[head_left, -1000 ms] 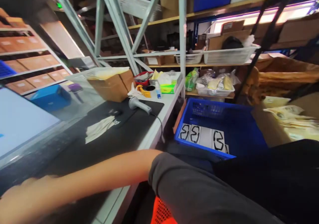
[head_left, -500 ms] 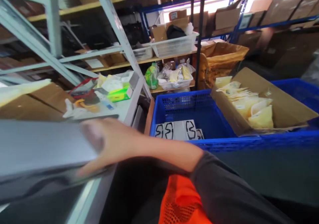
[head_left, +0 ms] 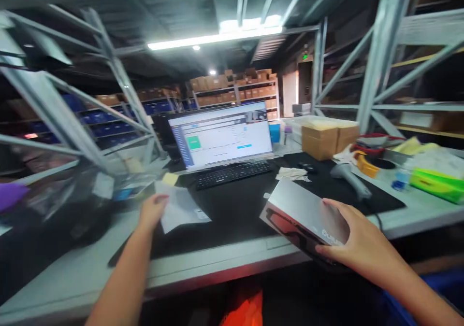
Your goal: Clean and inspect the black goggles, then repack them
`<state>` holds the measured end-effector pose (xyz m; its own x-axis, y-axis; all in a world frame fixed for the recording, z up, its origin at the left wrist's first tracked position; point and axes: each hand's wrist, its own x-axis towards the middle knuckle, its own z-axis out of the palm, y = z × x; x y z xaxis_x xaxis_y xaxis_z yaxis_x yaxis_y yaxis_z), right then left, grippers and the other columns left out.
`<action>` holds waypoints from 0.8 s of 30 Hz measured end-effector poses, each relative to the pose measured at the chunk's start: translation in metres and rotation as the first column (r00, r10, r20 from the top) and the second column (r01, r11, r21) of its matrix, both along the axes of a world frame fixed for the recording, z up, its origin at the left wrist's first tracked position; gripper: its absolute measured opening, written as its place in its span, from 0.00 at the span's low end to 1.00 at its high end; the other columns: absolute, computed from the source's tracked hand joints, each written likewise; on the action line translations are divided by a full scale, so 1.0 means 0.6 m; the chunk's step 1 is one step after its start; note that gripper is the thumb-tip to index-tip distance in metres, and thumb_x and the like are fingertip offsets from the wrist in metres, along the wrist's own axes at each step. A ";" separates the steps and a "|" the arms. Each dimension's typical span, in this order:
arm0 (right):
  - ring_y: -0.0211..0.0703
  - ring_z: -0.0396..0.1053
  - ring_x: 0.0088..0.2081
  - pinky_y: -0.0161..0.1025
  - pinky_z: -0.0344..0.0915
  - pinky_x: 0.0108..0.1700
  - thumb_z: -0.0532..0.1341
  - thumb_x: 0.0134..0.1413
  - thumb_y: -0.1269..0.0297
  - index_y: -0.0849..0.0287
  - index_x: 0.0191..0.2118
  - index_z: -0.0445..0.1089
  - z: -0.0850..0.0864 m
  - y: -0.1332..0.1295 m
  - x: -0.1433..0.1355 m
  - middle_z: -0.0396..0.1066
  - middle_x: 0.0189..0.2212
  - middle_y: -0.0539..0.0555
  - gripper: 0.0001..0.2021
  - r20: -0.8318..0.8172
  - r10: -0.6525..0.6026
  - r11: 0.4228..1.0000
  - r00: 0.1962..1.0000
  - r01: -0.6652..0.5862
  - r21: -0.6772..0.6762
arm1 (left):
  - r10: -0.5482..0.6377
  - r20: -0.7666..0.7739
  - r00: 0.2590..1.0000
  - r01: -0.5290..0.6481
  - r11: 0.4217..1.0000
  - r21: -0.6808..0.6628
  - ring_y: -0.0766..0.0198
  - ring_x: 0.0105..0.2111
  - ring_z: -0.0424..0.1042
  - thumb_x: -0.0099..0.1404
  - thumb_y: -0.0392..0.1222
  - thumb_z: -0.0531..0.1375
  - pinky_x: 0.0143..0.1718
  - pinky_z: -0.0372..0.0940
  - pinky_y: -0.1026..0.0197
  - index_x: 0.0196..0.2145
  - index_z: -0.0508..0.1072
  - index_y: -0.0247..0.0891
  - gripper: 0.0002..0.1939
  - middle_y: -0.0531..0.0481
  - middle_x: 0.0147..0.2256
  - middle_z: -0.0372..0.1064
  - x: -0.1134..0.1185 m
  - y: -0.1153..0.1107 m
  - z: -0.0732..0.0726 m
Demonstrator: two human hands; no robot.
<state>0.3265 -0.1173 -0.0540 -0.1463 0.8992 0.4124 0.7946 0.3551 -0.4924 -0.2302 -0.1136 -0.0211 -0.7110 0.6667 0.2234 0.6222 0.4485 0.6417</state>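
Observation:
In my right hand (head_left: 357, 234) is a silver-grey product box (head_left: 304, 212), gripped at its right end with the thumb and fingers on opposite sides. A dark picture runs along its front face, and it hangs tilted over the desk's front edge. My left hand (head_left: 152, 211) pinches the left corner of a white plastic mailing bag (head_left: 181, 207), a small label at its lower right, above the black desk mat (head_left: 232, 215). Behind both hands stands a monitor (head_left: 223, 135) with a lit screen, and a black keyboard (head_left: 234, 174) lies before it.
A barcode scanner (head_left: 351, 181) lies on the mat's right side, near a mouse (head_left: 307, 167) and a folded white cloth (head_left: 291, 173). Farther right are a cardboard box (head_left: 321, 140), a tape roll (head_left: 367, 165) and a green packet (head_left: 437, 183). Metal rack posts (head_left: 377, 50) rise at both sides.
The view has swung left from the blue crates to the desk. The box, blurred in my right hand before, is now over the desk edge. My left hand has come into view holding the bag.

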 end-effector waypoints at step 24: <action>0.68 0.75 0.41 0.58 0.71 0.43 0.61 0.42 0.31 0.60 0.56 0.70 -0.051 0.347 -0.273 0.75 0.40 0.67 0.42 0.375 0.208 0.976 0.904 -0.219 -0.014 | 0.005 -0.066 0.998 -0.009 0.998 -0.061 0.56 0.50 0.71 0.70 0.47 0.59 0.51 0.69 0.47 0.55 0.68 0.34 0.20 0.41 0.54 0.66 -0.182 0.100 -0.040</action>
<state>0.1628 0.0910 -0.0847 -0.4808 0.8183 0.3149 0.8218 0.5458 -0.1638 -0.3393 -0.0536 -0.0451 -0.7011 0.6754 0.2286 0.6586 0.4904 0.5708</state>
